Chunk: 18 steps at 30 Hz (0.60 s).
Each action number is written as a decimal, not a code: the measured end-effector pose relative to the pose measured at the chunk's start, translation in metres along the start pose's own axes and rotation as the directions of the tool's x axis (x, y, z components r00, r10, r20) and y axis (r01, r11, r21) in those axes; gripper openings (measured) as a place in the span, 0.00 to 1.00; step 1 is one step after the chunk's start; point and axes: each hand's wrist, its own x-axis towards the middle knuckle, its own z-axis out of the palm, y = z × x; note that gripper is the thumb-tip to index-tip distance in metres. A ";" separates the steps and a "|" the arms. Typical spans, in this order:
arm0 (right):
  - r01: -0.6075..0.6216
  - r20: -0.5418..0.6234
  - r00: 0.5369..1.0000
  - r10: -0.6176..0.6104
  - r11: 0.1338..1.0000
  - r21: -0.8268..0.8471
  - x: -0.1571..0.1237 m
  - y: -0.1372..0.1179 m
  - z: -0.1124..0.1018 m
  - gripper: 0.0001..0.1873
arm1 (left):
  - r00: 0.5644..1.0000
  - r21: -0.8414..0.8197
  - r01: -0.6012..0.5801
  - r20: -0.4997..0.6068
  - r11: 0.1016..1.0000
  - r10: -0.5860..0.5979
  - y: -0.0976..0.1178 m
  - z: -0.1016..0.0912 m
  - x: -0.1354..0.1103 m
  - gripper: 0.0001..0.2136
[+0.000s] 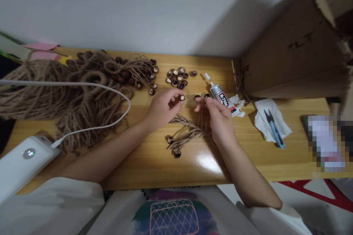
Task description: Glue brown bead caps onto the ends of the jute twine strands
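Observation:
Between the thumb and fingers of my left hand [167, 105] is a small round brown nut-shell cap [182, 97] with a pale inside turned up. My right hand [222, 119], to the right of it, pinches thin strands of brown twine [202, 112]. The rest of that twine bundle [190, 132] spreads leftward on the table, with brown caps [177, 153] at some ends. Dark caps also show by my right fingertips; whether they are attached cannot be seen. Just behind my right hand lies an uncapped B-7000 glue tube [217, 92]. A group of loose caps [176, 77] sits behind my hands.
Heaped twine with knotted rings [91, 77] covers the table's left side. A white power bank [27, 161] with a cable [110, 126] lies front left. Blue thread snips [273, 128] rest on white tissue [260, 108] at right. A cardboard box [289, 51] stands behind, and a phone-like blurred object farther right.

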 end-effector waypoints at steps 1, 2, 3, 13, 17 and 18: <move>0.011 0.007 1.000 -0.011 1.000 -0.008 0.000 0.000 0.000 0.19 | 1.000 0.001 0.001 -0.001 1.000 -0.001 0.000 0.000 0.000 0.09; 0.023 0.015 1.000 -0.023 1.000 -0.018 0.000 0.001 -0.001 0.20 | 1.000 0.002 0.002 0.000 1.000 -0.002 0.000 0.000 0.000 0.09; 0.035 0.022 0.999 -0.034 0.999 -0.028 0.000 0.001 -0.001 0.20 | 1.000 0.002 0.004 -0.001 1.000 -0.004 0.000 0.000 0.000 0.09; 0.054 0.025 0.998 -0.054 0.998 -0.011 0.000 0.003 -0.001 0.14 | 1.000 0.008 0.004 0.014 1.000 -0.004 0.001 -0.001 0.001 0.09; 0.058 0.011 0.998 -0.058 0.998 0.028 0.000 0.004 -0.001 0.10 | 1.000 0.015 -0.005 0.016 1.000 0.004 0.001 -0.001 0.001 0.09; 0.057 0.005 0.998 -0.057 0.998 0.035 0.000 0.004 -0.001 0.09 | 1.000 0.014 -0.005 0.016 1.000 0.004 0.001 -0.001 0.001 0.09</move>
